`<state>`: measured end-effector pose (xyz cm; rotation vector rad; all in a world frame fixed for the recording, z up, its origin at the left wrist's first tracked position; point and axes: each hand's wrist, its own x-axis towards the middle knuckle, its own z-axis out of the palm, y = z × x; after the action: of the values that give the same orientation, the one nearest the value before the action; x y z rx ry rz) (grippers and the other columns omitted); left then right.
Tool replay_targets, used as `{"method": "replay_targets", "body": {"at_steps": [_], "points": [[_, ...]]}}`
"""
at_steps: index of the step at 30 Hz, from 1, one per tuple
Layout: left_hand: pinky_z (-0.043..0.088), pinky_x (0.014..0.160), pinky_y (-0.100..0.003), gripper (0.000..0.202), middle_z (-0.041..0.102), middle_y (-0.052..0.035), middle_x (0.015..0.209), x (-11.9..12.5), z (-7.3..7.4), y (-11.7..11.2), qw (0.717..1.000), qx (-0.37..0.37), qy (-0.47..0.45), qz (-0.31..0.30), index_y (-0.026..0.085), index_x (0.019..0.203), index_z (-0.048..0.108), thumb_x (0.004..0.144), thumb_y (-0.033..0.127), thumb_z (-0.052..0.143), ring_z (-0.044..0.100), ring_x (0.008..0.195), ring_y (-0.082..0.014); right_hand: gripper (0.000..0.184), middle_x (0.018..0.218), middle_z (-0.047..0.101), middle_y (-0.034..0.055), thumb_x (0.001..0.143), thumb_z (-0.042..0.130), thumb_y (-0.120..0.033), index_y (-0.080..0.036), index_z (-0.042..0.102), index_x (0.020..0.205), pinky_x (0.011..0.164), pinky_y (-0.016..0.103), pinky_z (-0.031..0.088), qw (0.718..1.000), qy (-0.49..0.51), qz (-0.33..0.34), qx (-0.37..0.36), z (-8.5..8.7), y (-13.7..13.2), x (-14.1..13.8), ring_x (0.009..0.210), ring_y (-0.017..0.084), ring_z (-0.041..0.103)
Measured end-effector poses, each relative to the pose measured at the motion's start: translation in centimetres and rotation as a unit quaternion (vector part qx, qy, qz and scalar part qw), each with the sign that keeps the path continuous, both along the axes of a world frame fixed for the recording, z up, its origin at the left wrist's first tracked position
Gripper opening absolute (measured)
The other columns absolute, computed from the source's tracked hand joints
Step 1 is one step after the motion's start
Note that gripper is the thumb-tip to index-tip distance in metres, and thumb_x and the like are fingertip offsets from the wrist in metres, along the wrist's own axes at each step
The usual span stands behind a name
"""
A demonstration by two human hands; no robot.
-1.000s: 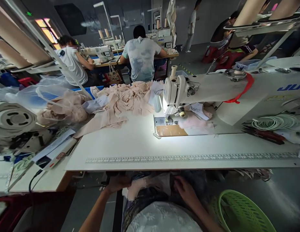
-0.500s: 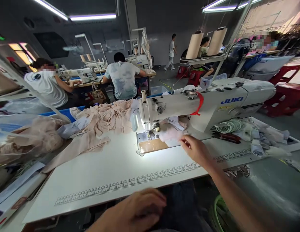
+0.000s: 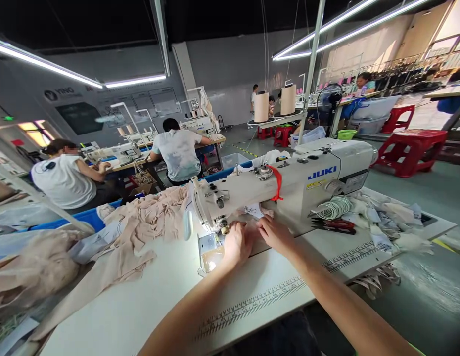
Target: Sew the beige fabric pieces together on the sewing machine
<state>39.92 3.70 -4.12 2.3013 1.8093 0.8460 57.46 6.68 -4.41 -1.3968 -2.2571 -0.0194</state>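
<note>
Both of my hands rest at the needle area of a white JUKI sewing machine. My left hand sits just right of the presser foot, fingers curled down onto a small pale pink fabric piece. My right hand lies beside it under the machine arm, its fingertips closed on the same piece. Most of the piece is hidden by my hands. The machine's lamp lights the plate next to my left hand.
A heap of beige fabric covers the white table to the left. Red-handled scissors, a coil of cord and fabric scraps lie to the right. Two people sew at tables behind. Red stools stand on the floor.
My left hand rose from below the table edge to the needle area. My right hand moved left along the pink piece. The camera tilted upward.
</note>
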Motion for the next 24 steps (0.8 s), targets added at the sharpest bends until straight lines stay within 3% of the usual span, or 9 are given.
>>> {"method": "replay_targets", "body": {"at_steps": [3, 7, 10, 13, 18, 21, 24], "points": [[0.056, 0.095, -0.047, 0.019, 0.069, -0.0178, 0.120, 0.4, 0.1, 0.5, 0.999, 0.013, -0.023, 0.018, 0.017, 0.112, 0.064, 0.094, 0.019, 0.058, 0.066, 0.111, -0.0322, 0.015, 0.103, 0.069, 0.0077, 0.101, 0.049, -0.021, -0.020, 0.064, 0.095, 0.062, 0.027, 0.042, 1.000, 0.009, 0.000, 0.008, 0.3, 0.0, 0.5, 0.078, 0.018, 0.067], [0.055, 0.097, -0.044, 0.016, 0.071, -0.0130, 0.107, 0.7, 0.6, 0.8, 0.996, 0.024, -0.082, -0.020, 0.022, 0.093, 0.064, 0.102, 0.026, 0.050, 0.064, 0.110, -0.0272, 0.012, 0.112, 0.069, 0.0062, 0.098, 0.052, -0.023, -0.022, 0.065, 0.098, 0.063, 0.027, 0.043, 0.999, 0.043, 0.015, 0.001, 0.7, -0.2, 1.1, 0.078, 0.016, 0.066], [0.057, 0.088, -0.042, 0.015, 0.070, -0.0093, 0.096, 0.6, 1.1, 0.0, 0.995, 0.021, -0.094, -0.019, 0.025, 0.087, 0.059, 0.100, 0.025, 0.051, 0.065, 0.103, -0.0256, 0.008, 0.108, 0.069, 0.0052, 0.095, 0.057, -0.023, -0.022, 0.065, 0.092, 0.061, 0.027, 0.042, 0.999, 0.038, 0.016, -0.027, 0.8, -0.5, 1.3, 0.079, 0.017, 0.065], [0.055, 0.072, -0.038, 0.020, 0.067, -0.0053, 0.082, -0.3, 1.4, -2.0, 0.995, -0.019, -0.094, -0.016, 0.027, 0.087, 0.054, 0.103, 0.028, 0.042, 0.066, 0.080, -0.0225, 0.008, 0.101, 0.070, 0.0049, 0.092, 0.060, -0.021, -0.022, 0.065, 0.086, 0.059, 0.027, 0.038, 0.999, 0.019, 0.018, -0.039, 0.8, -0.6, 1.5, 0.075, 0.016, 0.063], [0.048, 0.059, -0.031, 0.019, 0.056, 0.0037, 0.058, -5.4, 1.2, -6.4, 0.984, -0.112, -0.136, -0.009, 0.027, 0.087, 0.050, 0.102, 0.034, 0.039, 0.057, 0.054, -0.0170, 0.012, 0.103, 0.070, 0.0037, 0.093, 0.052, -0.019, -0.023, 0.060, 0.084, 0.059, 0.027, 0.034, 0.999, 0.012, 0.018, -0.035, 0.5, -0.5, 1.6, 0.075, 0.015, 0.060], [0.046, 0.062, -0.030, 0.021, 0.059, 0.0028, 0.061, -9.8, 1.5, -8.1, 0.985, -0.122, -0.095, 0.076, 0.025, 0.086, 0.053, 0.100, 0.035, 0.041, 0.060, 0.057, -0.0176, 0.013, 0.101, 0.069, 0.0040, 0.093, 0.050, -0.023, -0.024, 0.056, 0.082, 0.059, 0.029, 0.035, 0.999, 0.020, 0.032, -0.030, 0.3, -0.4, 1.7, 0.074, 0.016, 0.060], [0.048, 0.071, -0.031, 0.019, 0.067, -0.0005, 0.076, -13.6, 2.0, -9.1, 0.977, -0.108, -0.012, 0.186, 0.023, 0.083, 0.057, 0.097, 0.028, 0.047, 0.066, 0.076, -0.0197, 0.013, 0.093, 0.067, 0.0058, 0.089, 0.050, -0.028, -0.026, 0.051, 0.077, 0.056, 0.031, 0.034, 0.998, 0.039, 0.047, -0.022, -0.2, 0.1, 1.8, 0.068, 0.018, 0.059]]}}
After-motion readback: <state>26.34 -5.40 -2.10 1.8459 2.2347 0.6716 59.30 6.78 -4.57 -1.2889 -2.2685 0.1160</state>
